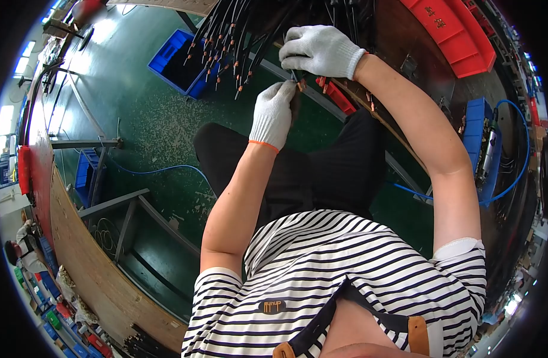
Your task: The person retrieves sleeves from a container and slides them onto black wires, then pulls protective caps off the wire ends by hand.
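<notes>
In the head view, both my hands wear white knit gloves and meet at the end of a dark cable [294, 76]. My left hand [271, 116] is closed in a pinch at the cable's end, where a small copper-coloured tip [301, 85] shows. Just above it, my right hand [321, 51] curls its fingers round the same cable. Part of the cable is hidden by the gloves. Beside the hands hang many black cables [231, 42] with orange and metal ends. Red-handled pliers or a similar red tool [323, 83] lies just under my right wrist, partly hidden.
A blue bin [171, 51] stands on the green floor below the hanging cables. Red trays [450, 36] sit at the upper right. A blue tray [479, 128] with a tool on a blue hose [527, 134] is at the right. Metal bench legs [86, 144] stand left.
</notes>
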Available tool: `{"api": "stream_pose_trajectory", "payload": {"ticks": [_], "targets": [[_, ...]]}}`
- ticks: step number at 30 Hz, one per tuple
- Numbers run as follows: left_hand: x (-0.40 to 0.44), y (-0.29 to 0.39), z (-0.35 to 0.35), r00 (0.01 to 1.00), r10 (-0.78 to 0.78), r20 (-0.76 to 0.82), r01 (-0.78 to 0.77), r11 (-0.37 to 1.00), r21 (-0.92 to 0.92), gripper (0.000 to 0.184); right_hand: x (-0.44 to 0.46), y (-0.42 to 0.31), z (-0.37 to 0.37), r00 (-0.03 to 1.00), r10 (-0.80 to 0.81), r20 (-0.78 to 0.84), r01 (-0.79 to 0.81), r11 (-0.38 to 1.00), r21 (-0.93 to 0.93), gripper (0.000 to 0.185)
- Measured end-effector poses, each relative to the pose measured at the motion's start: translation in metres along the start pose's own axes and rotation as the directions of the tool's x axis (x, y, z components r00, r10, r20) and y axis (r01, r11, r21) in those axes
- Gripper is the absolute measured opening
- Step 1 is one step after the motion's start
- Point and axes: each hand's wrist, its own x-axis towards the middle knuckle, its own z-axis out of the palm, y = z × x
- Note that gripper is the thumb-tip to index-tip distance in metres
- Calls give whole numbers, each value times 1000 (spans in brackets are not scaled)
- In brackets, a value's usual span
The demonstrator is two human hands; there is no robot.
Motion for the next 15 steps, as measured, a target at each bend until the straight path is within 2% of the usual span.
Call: {"api": "stream_pose_trajectory", "payload": {"ticks": [3, 4, 7, 8, 9, 10, 11, 14, 15], "targets": [[-7, -25, -18, 995, -89, 43, 92, 993, -70, 26, -3, 1, 0, 999, -52, 8, 52, 998, -34, 20], [-10, -33, -31, 986, -158, 50, 162, 982, -100, 17, -2, -3, -2, 999, 9, 32, -8, 1000, -25, 21], [4, -57, -43, 937, -99, -335, 1, 959, -282, 18, 0, -3, -5, 997, -69, -18, 66, 988, -139, 23], [14, -60, -57, 937, -79, -340, -11, 967, -254, 29, 3, 0, -4, 992, -116, -57, 104, 979, -178, 24], [19, -50, -59, 906, -113, -409, -10, 958, -286, 30, 6, 2, -3, 982, -163, -92, 140, 967, -214, 26], [24, -47, -61, 923, -29, -383, -59, 975, -216, 30, 10, 4, -1, 969, -212, -126, 176, 952, -253, 28], [28, -45, -63, 935, 52, -350, -109, 983, -145, 31, 14, 6, 4, 984, -123, -127, 101, 982, -162, 30], [37, -42, -60, 964, 152, -217, -190, 968, -163, 44, 29, 8, 8, 990, 126, -64, -120, 988, 94, 37], [33, -38, -54, 962, 110, -249, -138, 986, -97, 38, 34, 8, 7, 989, 143, -34, -140, 988, 66, 37]]}}
